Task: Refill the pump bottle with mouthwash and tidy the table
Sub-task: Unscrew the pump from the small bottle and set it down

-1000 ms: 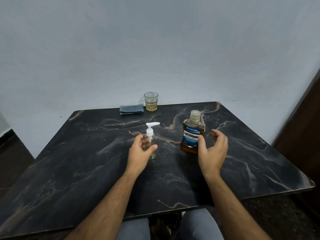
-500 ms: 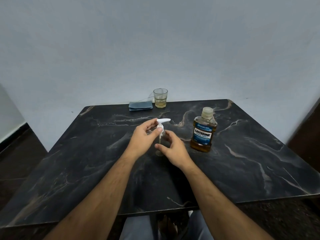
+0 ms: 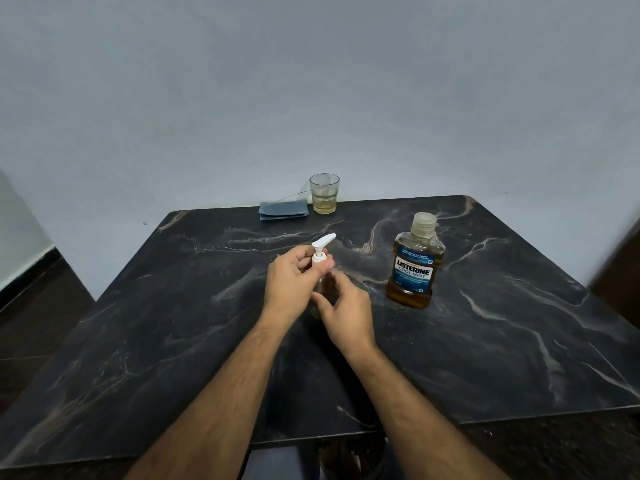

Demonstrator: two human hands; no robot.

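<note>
A black marble-veined table stands against a plain pale wall, dark floor.

Counter: black, pale and tan marble veining. Pump: white. Mouthwash bottle: amber liquid, blue label, white lettering, translucent cap. Glass: clear, pale yellow liquid at bottom. Cloth: slate blue. Wall: plain pale grey-blue.

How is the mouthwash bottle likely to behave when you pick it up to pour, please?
The mouthwash bottle looks nearly full, so probably fairly heavy for its size. Its broad base suggests it will not tip easily. The smooth plastic might be a little slippery, and its cap is still on.
</note>
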